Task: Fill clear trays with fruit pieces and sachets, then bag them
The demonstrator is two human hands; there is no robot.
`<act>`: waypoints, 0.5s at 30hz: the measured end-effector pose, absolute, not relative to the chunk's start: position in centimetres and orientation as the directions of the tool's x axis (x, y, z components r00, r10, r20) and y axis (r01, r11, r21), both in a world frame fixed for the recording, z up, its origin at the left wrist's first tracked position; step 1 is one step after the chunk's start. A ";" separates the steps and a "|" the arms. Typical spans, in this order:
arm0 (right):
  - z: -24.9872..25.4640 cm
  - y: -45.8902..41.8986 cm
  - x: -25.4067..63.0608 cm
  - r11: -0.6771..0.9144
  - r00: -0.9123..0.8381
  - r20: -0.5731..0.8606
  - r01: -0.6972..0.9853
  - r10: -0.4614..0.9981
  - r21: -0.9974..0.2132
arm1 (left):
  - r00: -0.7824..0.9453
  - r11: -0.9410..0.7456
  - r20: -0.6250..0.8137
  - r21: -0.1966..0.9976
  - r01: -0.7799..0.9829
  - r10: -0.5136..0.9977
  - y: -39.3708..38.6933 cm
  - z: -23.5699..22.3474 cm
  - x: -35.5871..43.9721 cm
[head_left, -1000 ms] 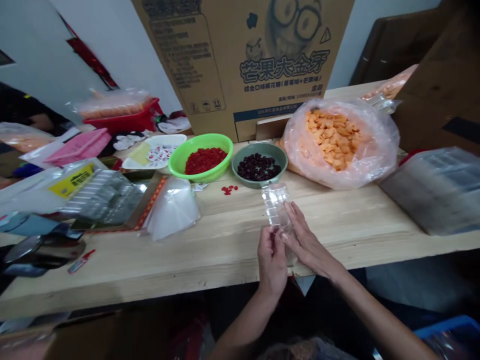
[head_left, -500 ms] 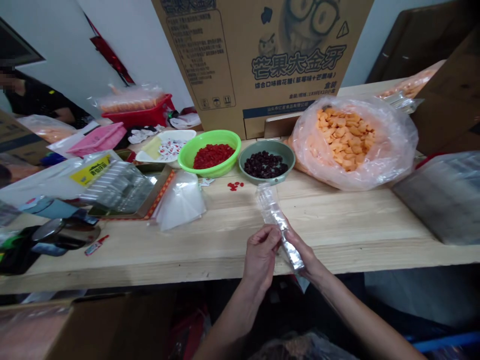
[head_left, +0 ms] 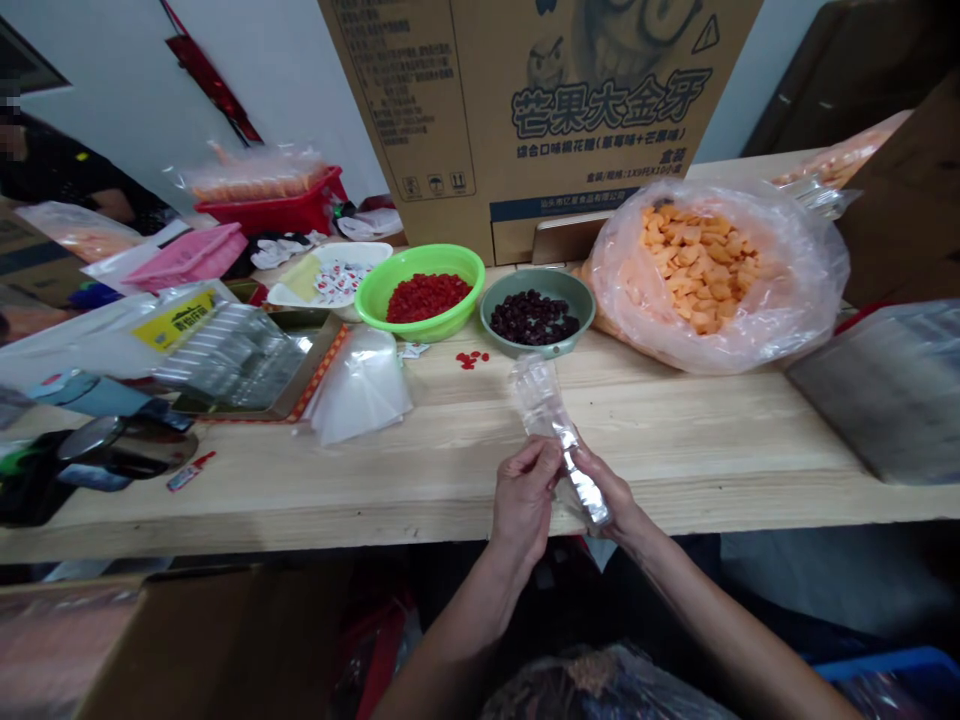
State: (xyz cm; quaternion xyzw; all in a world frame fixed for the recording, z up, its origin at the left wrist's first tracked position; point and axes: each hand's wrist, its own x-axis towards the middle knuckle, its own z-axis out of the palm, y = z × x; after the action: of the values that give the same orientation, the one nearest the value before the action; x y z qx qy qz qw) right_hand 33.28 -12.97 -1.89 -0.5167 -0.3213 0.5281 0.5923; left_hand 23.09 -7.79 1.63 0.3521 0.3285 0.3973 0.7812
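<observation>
A long, clear plastic tray point(head_left: 587, 490) with shiny compartments slants across the table's front edge, its far end near the grey bowl. My right hand point(head_left: 609, 492) wraps its right side. From the left, my left hand point(head_left: 527, 490) pinches at its middle with thumb and fingers together; whether a small piece is between them is hidden. Beyond the tray stands the grey bowl point(head_left: 487, 322) of dark red, dried-looking fruit point(head_left: 534, 316). Beside it is a green bowl point(head_left: 366, 312) of bright red pieces point(head_left: 427, 298). Several red pieces point(head_left: 471, 359) lie loose on the table point(head_left: 450, 480).
At the right rests a large plastic bag point(head_left: 802, 290) of orange pieces, with stacked clear trays point(head_left: 885, 400) nearer. A tall cardboard box point(head_left: 480, 120) stands behind the bowls. Leftward are clear bags point(head_left: 364, 390), a white tray of sachets point(head_left: 285, 297) and a dark mug point(head_left: 124, 447). Another person sits far left.
The view has tipped slightly downward, so the table items sit higher in the picture. Both hands keep their places at the tray, with only slight finger movement.
</observation>
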 end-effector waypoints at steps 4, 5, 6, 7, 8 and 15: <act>-1.8 -12.9 33.2 -0.110 0.229 -0.193 -0.331 0.954 -0.937 | 0.471 0.434 -0.242 0.828 -0.355 0.848 -7.7 1.4 22.9; -1.6 -12.8 33.2 -0.108 0.223 -0.191 -0.338 0.956 -0.935 | 0.469 0.433 -0.240 0.825 -0.364 0.850 -7.7 1.4 22.9; -1.4 -12.8 33.2 -0.105 0.216 -0.189 -0.350 0.958 -0.931 | 0.470 0.439 -0.239 0.815 -0.378 0.849 -7.7 1.3 22.8; -1.2 -12.7 33.1 -0.098 0.211 -0.185 -0.366 0.960 -0.926 | 0.474 0.449 -0.242 0.802 -0.394 0.847 -7.7 1.3 22.8; -1.1 -12.6 33.1 -0.089 0.206 -0.178 -0.381 0.962 -0.920 | 0.483 0.464 -0.247 0.788 -0.404 0.840 -7.7 1.2 22.8; -1.5 -12.5 32.9 -0.088 0.201 -0.167 -0.350 0.965 -0.932 | 0.512 0.498 -0.268 0.775 -0.388 0.816 -7.3 1.1 22.5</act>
State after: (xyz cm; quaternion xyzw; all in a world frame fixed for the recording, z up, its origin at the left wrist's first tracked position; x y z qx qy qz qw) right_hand 32.94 -12.53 -1.51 -0.4921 -0.3123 0.5494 0.5987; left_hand 22.46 -7.27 1.11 0.3323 0.3217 0.3748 0.8035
